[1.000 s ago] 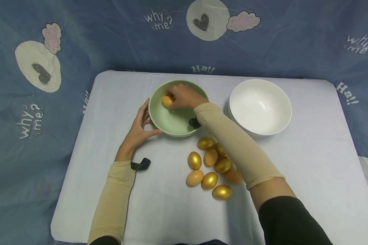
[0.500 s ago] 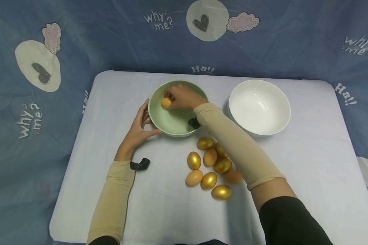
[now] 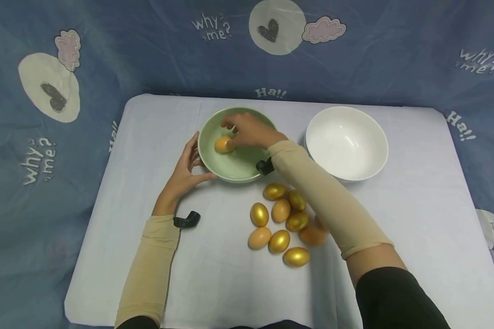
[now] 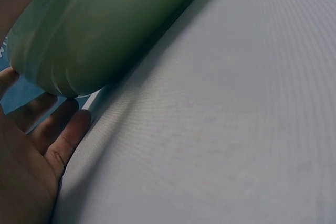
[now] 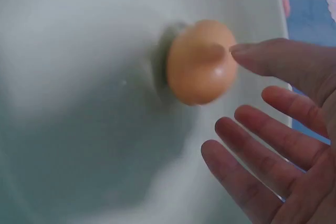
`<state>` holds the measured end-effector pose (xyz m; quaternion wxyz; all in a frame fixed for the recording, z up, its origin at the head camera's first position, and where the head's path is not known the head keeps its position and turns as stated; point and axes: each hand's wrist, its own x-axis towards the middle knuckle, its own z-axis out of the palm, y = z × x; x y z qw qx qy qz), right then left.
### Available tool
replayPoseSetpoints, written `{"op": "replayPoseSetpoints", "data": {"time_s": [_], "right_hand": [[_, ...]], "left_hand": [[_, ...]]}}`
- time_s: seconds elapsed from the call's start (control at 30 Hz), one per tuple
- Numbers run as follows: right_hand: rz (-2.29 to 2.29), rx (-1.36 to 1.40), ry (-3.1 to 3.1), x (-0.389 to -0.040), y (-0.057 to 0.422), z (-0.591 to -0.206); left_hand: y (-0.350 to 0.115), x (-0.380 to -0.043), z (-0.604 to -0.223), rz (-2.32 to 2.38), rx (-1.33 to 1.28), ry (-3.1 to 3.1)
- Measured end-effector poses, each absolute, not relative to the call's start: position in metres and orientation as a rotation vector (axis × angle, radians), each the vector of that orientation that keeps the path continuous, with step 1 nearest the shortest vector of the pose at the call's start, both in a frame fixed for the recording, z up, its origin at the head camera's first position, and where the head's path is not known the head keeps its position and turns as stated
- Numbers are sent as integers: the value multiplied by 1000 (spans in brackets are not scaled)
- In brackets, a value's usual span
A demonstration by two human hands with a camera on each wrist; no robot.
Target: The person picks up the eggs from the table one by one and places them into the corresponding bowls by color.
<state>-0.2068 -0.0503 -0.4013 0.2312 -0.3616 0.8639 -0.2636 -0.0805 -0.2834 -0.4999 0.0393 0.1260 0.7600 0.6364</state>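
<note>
In the head view a pale green bowl (image 3: 247, 171) stands at the back left, with a light brown egg (image 3: 223, 145) lying inside it. My right hand (image 3: 249, 130) is over the bowl, its fingers spread and off the egg. The right wrist view has the thumb tip at the side of the egg (image 5: 202, 62); whether they touch I cannot tell. My left hand (image 3: 185, 167) rests against the bowl's left outer side, thumb and fingers apart. In the left wrist view, fingertips of the left hand (image 4: 31, 150) touch the lower wall of the green bowl (image 4: 115, 30).
A white bowl (image 3: 347, 141) stands right of the green one. Several gold eggs (image 3: 259, 214) and brown eggs (image 3: 260, 238) lie in front of the bowls, some partly under the right sleeve (image 3: 325, 196). A blue printed cloth (image 3: 156, 50) hangs behind the white table (image 3: 214, 274).
My right hand has let go of the egg, its fingers spreading and the hand shifting slightly right. The egg lies a little nearer the bowl's front. The left hand has stayed on the bowl.
</note>
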Motion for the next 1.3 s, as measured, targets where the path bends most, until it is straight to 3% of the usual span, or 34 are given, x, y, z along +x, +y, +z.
{"op": "replayPoseSetpoints", "data": {"time_s": [1.3], "right_hand": [[-1141, -964, 2321, -142, 34, -378]], "left_hand": [[-282, -81, -500, 1958, 369, 2361]]}}
